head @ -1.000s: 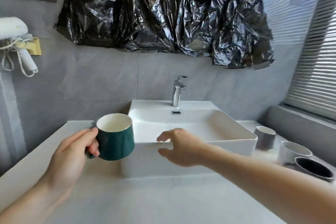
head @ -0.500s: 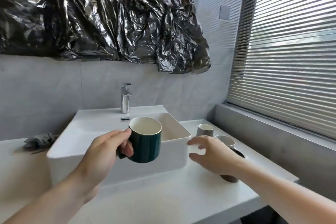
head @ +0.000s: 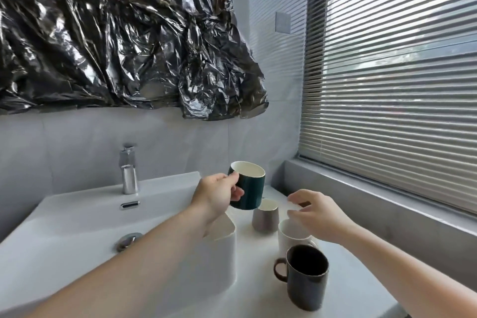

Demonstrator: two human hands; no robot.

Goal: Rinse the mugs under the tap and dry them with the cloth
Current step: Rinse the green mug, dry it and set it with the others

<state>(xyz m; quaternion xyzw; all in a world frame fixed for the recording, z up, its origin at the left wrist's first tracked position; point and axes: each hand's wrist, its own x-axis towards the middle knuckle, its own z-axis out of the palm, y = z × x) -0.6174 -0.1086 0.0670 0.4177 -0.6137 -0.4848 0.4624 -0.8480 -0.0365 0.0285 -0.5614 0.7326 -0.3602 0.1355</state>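
To the left of my left hand, the tap is standing at the back of the white sink, with no water running. My left hand is gripping the green mug by its handle side, fingers curled round it, and holding it up in the air, tilted slightly, past the sink's right edge. Just below and to the right of that hand, the grey mug is standing upright on the table. My right hand is hovering over the white mug, fingers spread apart and loosely bent, holding nothing; I cannot tell whether they are touching its rim. In front of that hand, nearer to me, the dark mug is standing upright with its handle pointing left, just beside the white mug.
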